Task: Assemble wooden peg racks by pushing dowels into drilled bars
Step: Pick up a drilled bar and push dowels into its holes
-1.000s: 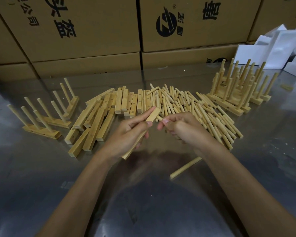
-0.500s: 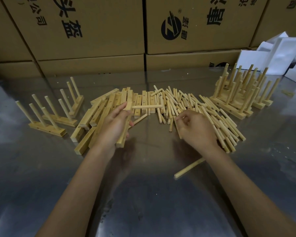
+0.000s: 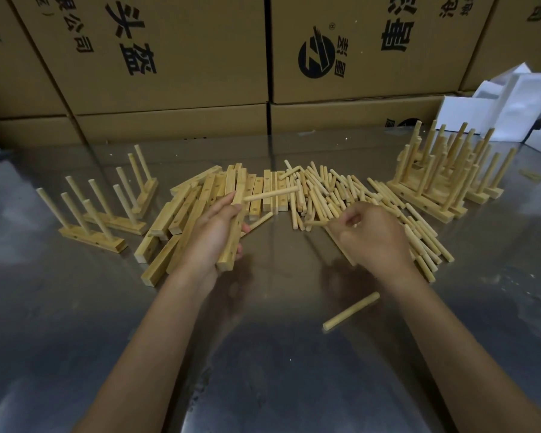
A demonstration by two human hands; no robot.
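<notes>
My left hand (image 3: 211, 237) grips a drilled wooden bar (image 3: 231, 245) held roughly lengthwise away from me, just above the table. One dowel (image 3: 270, 194) sticks out sideways to the right from the bar's far end. My right hand (image 3: 374, 237) pinches a loose dowel (image 3: 314, 224) at the near edge of the dowel pile (image 3: 341, 201); the dowel points left toward the bar. A heap of drilled bars (image 3: 185, 214) lies behind and left of my left hand.
Three finished racks (image 3: 107, 210) stand at the left and several more finished racks (image 3: 444, 179) at the right. A stray dowel (image 3: 350, 310) lies on the steel table (image 3: 75, 307) near my right forearm. Cardboard boxes (image 3: 356, 57) wall the back; white foam pieces (image 3: 497, 107) sit far right.
My hands have parted: the left carried the bar, now with one dowel in it, left toward the bar heap. The right reached into the dowel pile and lifted a dowel.
</notes>
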